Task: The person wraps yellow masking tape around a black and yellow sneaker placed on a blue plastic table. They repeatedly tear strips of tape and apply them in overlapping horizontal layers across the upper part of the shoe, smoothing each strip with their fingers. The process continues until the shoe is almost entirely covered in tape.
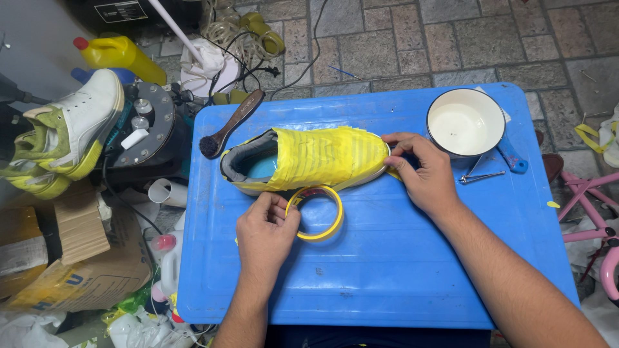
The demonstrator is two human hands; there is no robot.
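Two bare hands work over a sneaker (pixel 309 161) that lies on its side across the middle of the frame, on a blue plastic bench (pixel 387 258). Yellow masking tape covers most of the upper in overlapping strips; only the grey collar and blue lining at the heel end, toward the left, remain bare.

The left hand (pixel 264 235), in the lower centre, has its grip closed on the roll of yellow tape (pixel 317 214), thumb and fingers pinching the ring's left edge just below the sole. The right hand (pixel 422 171), right of centre, presses its fingertips against the toe end, grip narrow, seemingly smoothing a strip down; whether it pinches a loose tape end cannot be told.

The step in hand looks like masking the shoe, and it seems nearly complete. By judgement, the next move calls for firm pressure along the toe edge so the strip sits flat, with the roll kept taut and close to the sole.

A wooden-handled brush (pixel 229 125) lies at the bench's upper-left corner, a white enamel pan (pixel 465 122) with a blue handle stands at the upper right, and small metal tweezers (pixel 480 175) lie just below it. A white-and-green shoe (pixel 71 125) rests off the bench at the far left.
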